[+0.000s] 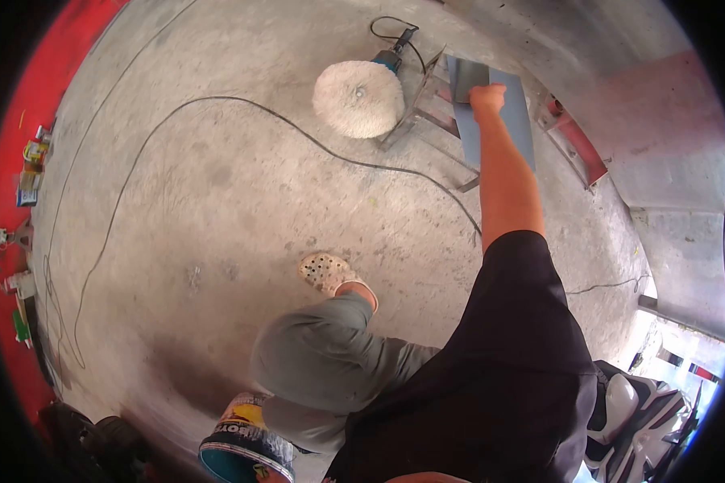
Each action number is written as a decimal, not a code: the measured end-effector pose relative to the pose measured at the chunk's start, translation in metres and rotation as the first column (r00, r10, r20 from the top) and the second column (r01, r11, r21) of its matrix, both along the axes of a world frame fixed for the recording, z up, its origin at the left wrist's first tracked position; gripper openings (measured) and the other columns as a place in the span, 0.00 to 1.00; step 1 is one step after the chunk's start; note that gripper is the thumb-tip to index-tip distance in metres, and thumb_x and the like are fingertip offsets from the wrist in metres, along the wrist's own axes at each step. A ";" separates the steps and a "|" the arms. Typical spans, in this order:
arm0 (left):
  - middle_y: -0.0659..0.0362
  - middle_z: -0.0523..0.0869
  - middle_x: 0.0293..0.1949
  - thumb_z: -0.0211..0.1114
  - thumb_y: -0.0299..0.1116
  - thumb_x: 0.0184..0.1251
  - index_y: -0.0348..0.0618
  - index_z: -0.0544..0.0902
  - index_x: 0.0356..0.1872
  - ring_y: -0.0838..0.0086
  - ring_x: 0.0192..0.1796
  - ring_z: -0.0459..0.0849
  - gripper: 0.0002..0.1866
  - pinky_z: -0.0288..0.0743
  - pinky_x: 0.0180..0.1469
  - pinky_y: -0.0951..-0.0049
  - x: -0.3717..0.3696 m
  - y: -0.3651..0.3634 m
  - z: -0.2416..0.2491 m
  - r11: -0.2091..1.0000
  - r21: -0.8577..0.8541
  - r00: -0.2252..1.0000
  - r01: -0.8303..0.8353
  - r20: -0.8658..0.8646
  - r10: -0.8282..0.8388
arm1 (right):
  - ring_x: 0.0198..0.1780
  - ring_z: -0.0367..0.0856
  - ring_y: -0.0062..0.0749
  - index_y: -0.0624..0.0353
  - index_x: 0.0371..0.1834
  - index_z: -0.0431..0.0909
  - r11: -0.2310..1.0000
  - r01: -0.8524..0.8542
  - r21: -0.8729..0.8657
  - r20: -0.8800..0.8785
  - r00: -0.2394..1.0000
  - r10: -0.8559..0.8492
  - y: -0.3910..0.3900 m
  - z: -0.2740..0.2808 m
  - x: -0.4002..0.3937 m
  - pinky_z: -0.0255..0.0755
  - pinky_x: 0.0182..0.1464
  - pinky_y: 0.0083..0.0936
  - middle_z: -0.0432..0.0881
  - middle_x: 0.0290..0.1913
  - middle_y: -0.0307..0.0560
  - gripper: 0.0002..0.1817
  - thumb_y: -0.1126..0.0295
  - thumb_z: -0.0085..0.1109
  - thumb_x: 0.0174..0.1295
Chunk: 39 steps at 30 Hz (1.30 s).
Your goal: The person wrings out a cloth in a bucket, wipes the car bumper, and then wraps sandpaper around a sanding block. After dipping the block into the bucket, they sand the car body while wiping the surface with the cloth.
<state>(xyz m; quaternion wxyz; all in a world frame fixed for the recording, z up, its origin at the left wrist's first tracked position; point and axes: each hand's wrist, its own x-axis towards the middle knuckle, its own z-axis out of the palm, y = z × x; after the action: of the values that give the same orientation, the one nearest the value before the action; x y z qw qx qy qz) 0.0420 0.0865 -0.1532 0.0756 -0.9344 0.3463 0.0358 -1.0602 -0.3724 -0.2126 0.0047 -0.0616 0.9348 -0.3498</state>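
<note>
My right hand point(487, 98) is closed at the end of my outstretched arm. Its fingers grip the edge of a small dark grey sheet point(471, 74) that looks like sandpaper. Beneath it is a larger blue-grey sheet point(517, 113), lying on a metal-framed stand point(435, 121). At the bottom edge, a patch of skin that appears to be my left hand point(272, 476) shows at the mouth of a labelled bucket point(246, 439). Its fingers are mostly cut off by the frame.
A polisher with a round white wool pad point(358, 98) lies beside the stand. Its black cable point(298, 129) curves over the concrete floor point(201, 193). A red metal piece point(578, 149) is to the right. Small boxes point(31, 173) line the red left edge. Motorcycle-like bodywork point(640, 419) stands lower right.
</note>
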 end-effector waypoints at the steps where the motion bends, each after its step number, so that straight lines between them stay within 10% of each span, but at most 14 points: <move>1: 0.43 0.92 0.46 0.73 0.53 0.65 0.35 0.87 0.52 0.52 0.45 0.91 0.28 0.84 0.48 0.55 0.003 0.001 0.002 1.000 -0.001 1.000 -0.003 -0.002 0.003 | 0.55 0.87 0.45 0.67 0.70 0.69 0.995 0.002 -0.103 -0.014 1.000 -0.004 0.004 0.010 0.011 0.81 0.48 0.39 0.87 0.54 0.57 0.40 0.63 0.80 0.57; 7: 0.40 0.90 0.50 0.72 0.53 0.66 0.33 0.85 0.57 0.50 0.47 0.91 0.31 0.85 0.50 0.54 0.000 -0.007 -0.002 0.996 -0.085 0.999 -0.039 -0.033 0.036 | 0.40 0.85 0.26 0.62 0.58 0.82 0.691 -0.037 -0.722 0.243 0.921 0.303 0.020 0.063 0.054 0.77 0.41 0.27 0.88 0.43 0.41 0.14 0.70 0.66 0.72; 13: 0.37 0.89 0.53 0.70 0.53 0.68 0.31 0.83 0.62 0.48 0.50 0.91 0.34 0.85 0.52 0.54 0.005 -0.060 0.032 0.842 -0.526 0.978 -0.118 -0.207 0.008 | 0.32 0.78 0.17 0.60 0.50 0.84 0.474 -0.199 -0.858 0.137 0.800 0.584 0.019 0.122 0.159 0.70 0.35 0.20 0.85 0.35 0.34 0.09 0.69 0.69 0.71; 16: 0.45 0.89 0.55 0.67 0.36 0.72 0.29 0.81 0.64 0.59 0.49 0.88 0.25 0.83 0.53 0.61 -0.072 -0.152 0.087 0.756 -0.633 0.924 -0.169 -0.368 -0.102 | 0.31 0.74 0.13 0.56 0.40 0.79 0.377 -0.414 -0.829 -0.016 0.690 0.724 0.003 0.135 0.246 0.68 0.34 0.17 0.81 0.32 0.31 0.11 0.69 0.75 0.67; 21: 0.50 0.84 0.66 0.55 0.17 0.58 0.37 0.81 0.68 0.63 0.68 0.81 0.32 0.70 0.73 0.65 -0.217 -0.289 0.164 0.667 -0.745 0.545 0.007 -0.556 -0.627 | 0.30 0.70 0.11 0.52 0.31 0.69 0.074 -0.517 -0.853 -0.047 0.217 0.975 -0.021 0.163 0.415 0.66 0.33 0.16 0.75 0.28 0.28 0.22 0.70 0.82 0.60; 22: 0.49 0.84 0.64 0.57 0.18 0.56 0.38 0.87 0.58 0.66 0.68 0.81 0.26 0.71 0.71 0.68 -0.227 -0.309 0.166 0.541 -0.776 0.532 0.324 -0.323 -0.782 | 0.30 0.69 0.11 0.52 0.31 0.69 0.027 -0.490 -0.871 -0.024 0.096 0.995 -0.019 0.176 0.454 0.66 0.33 0.17 0.74 0.28 0.28 0.22 0.71 0.82 0.60; 25: 0.58 0.88 0.32 0.68 0.25 0.60 0.34 0.88 0.44 0.74 0.36 0.85 0.11 0.80 0.42 0.69 -0.280 -0.340 0.173 0.610 -0.771 0.458 0.181 -0.483 -0.746 | 0.30 0.67 0.13 0.54 0.30 0.68 -0.130 -0.552 -0.824 -0.013 -0.211 0.977 -0.009 0.194 0.539 0.66 0.33 0.20 0.72 0.27 0.30 0.22 0.73 0.81 0.59; 27: 0.58 0.90 0.36 0.72 0.33 0.67 0.34 0.88 0.45 0.76 0.39 0.86 0.13 0.80 0.45 0.71 -0.292 -0.348 0.176 0.769 -0.639 0.338 0.003 -0.723 -0.602 | 0.30 0.66 0.15 0.55 0.30 0.69 -0.269 -0.635 -0.724 -0.024 -0.367 0.930 0.003 0.215 0.576 0.66 0.33 0.22 0.72 0.28 0.31 0.22 0.73 0.81 0.59; 31: 0.59 0.92 0.41 0.71 0.37 0.73 0.34 0.89 0.49 0.79 0.42 0.86 0.15 0.79 0.48 0.73 -0.297 -0.342 0.179 0.666 -0.690 0.327 -0.283 -0.722 -0.610 | 0.30 0.66 0.16 0.55 0.30 0.68 -0.458 -0.665 -0.590 -0.058 -0.531 0.846 0.016 0.235 0.614 0.65 0.32 0.22 0.71 0.28 0.31 0.23 0.70 0.82 0.58; 39: 0.61 0.93 0.40 0.67 0.34 0.77 0.32 0.90 0.50 0.82 0.41 0.84 0.14 0.78 0.47 0.76 -0.256 -0.307 0.155 0.642 -0.708 0.277 -0.296 -0.706 -0.652 | 0.36 0.77 0.20 0.57 0.43 0.75 -0.192 -0.509 -0.839 0.111 -0.505 0.856 0.003 0.229 0.627 0.73 0.39 0.25 0.80 0.34 0.36 0.13 0.69 0.73 0.68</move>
<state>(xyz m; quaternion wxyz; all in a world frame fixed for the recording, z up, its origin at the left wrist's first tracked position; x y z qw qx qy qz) -0.2135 -0.2202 0.0023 -0.5233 -0.6093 0.4183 0.4242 -0.4328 -0.3692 0.0166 0.6643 -0.5723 0.3106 -0.3670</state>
